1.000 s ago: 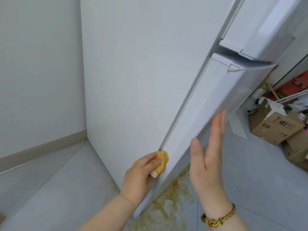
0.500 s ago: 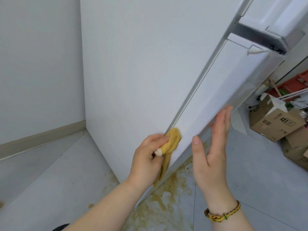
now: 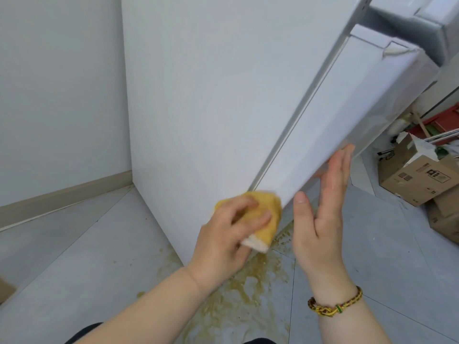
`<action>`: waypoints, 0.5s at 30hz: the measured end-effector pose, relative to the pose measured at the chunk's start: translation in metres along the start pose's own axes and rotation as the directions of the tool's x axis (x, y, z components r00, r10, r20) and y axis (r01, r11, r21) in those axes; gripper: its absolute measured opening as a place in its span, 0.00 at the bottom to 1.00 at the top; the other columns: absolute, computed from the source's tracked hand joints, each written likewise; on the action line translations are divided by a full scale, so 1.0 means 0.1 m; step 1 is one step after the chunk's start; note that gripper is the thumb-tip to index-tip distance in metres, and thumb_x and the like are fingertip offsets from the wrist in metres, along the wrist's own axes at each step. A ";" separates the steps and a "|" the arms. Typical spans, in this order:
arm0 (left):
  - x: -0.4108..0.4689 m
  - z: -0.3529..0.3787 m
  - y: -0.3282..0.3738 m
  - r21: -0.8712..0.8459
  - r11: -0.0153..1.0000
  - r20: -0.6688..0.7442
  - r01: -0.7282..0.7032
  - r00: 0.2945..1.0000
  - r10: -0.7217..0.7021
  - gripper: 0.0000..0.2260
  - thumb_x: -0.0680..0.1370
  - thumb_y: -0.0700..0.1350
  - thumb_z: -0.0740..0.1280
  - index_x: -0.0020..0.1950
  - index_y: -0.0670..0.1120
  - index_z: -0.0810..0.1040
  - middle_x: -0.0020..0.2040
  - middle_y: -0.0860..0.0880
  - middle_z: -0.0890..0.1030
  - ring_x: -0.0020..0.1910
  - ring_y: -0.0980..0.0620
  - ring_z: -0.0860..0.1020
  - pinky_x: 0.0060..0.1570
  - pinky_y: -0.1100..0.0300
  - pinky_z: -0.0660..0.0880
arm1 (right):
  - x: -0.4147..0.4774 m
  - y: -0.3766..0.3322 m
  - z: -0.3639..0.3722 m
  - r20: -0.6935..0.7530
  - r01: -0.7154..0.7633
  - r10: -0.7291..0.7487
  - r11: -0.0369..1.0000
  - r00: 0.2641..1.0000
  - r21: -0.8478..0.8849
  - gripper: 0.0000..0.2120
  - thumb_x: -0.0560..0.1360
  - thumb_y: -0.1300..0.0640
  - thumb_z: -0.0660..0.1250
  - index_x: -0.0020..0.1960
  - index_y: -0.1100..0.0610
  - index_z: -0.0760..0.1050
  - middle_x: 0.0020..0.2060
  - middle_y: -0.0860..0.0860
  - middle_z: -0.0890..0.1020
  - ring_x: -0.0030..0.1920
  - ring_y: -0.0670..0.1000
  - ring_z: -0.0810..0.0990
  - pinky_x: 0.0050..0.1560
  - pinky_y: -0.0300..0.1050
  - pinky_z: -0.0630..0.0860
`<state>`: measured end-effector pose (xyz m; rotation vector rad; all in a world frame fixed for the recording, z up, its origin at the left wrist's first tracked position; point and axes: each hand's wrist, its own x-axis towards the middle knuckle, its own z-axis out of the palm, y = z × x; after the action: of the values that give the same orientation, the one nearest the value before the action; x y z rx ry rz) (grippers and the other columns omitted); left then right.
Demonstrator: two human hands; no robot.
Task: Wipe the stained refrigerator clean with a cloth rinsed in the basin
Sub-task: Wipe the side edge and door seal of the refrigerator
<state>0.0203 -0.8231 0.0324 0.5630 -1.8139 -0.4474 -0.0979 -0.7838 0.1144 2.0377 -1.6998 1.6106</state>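
The white refrigerator fills the middle of the view, and its lower door stands slightly ajar. My left hand presses a yellow cloth against the fridge side, low down by the door's bottom corner. My right hand is flat, fingers straight, with its fingertips against the door's lower front edge. A woven bracelet sits on that wrist. The basin is not in view.
A brown spill spreads over the grey floor under the fridge's front corner. Cardboard boxes and clutter lie at the right. A white wall with a beige skirting runs along the left.
My left hand slid the cloth up the door seam, then back down to the door's bottom corner. My right hand stayed on the door edge. The view tilted slightly.
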 end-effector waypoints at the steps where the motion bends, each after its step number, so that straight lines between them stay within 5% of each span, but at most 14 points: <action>1: -0.18 0.05 -0.09 0.078 0.996 0.029 -0.031 0.999 0.029 0.17 0.70 0.41 0.63 0.58 0.53 0.71 0.56 0.49 0.70 0.54 0.50 0.72 0.40 0.57 0.78 | 0.00 -0.01 0.00 -0.005 -0.001 0.002 1.000 1.000 0.014 0.27 0.77 0.55 0.52 0.70 0.42 0.43 0.68 0.24 0.43 0.74 0.41 0.44 0.75 0.44 0.48; 5: -0.46 0.10 -0.18 0.161 0.987 0.020 0.013 1.000 -0.017 0.15 0.70 0.42 0.62 0.56 0.54 0.72 0.54 0.51 0.70 0.50 0.51 0.72 0.30 0.55 0.78 | 0.00 -0.02 0.01 -0.008 -0.028 0.028 0.997 1.000 0.068 0.25 0.77 0.54 0.51 0.69 0.40 0.43 0.67 0.24 0.44 0.75 0.44 0.44 0.75 0.46 0.48; 11: 0.14 0.06 0.21 -0.078 0.997 -0.191 0.028 0.981 -0.043 0.14 0.73 0.39 0.63 0.56 0.51 0.73 0.55 0.52 0.73 0.52 0.53 0.76 0.47 0.61 0.76 | 0.00 0.01 0.02 -0.017 -0.006 0.007 0.999 1.000 0.054 0.26 0.77 0.58 0.51 0.71 0.46 0.44 0.70 0.37 0.44 0.73 0.38 0.43 0.75 0.42 0.46; 15: -0.23 0.19 -0.02 -0.031 0.995 -0.147 0.100 0.984 -0.103 0.17 0.72 0.39 0.63 0.58 0.54 0.73 0.58 0.51 0.72 0.54 0.53 0.75 0.49 0.64 0.75 | -0.02 0.02 -0.01 0.017 -0.002 0.000 0.997 1.000 0.076 0.25 0.78 0.58 0.50 0.70 0.44 0.44 0.71 0.38 0.45 0.74 0.43 0.44 0.74 0.41 0.47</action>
<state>0.0088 -0.8112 0.0078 0.6580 -1.6407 -0.4824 -0.0995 -0.7827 0.1120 2.0910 -1.6703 1.6884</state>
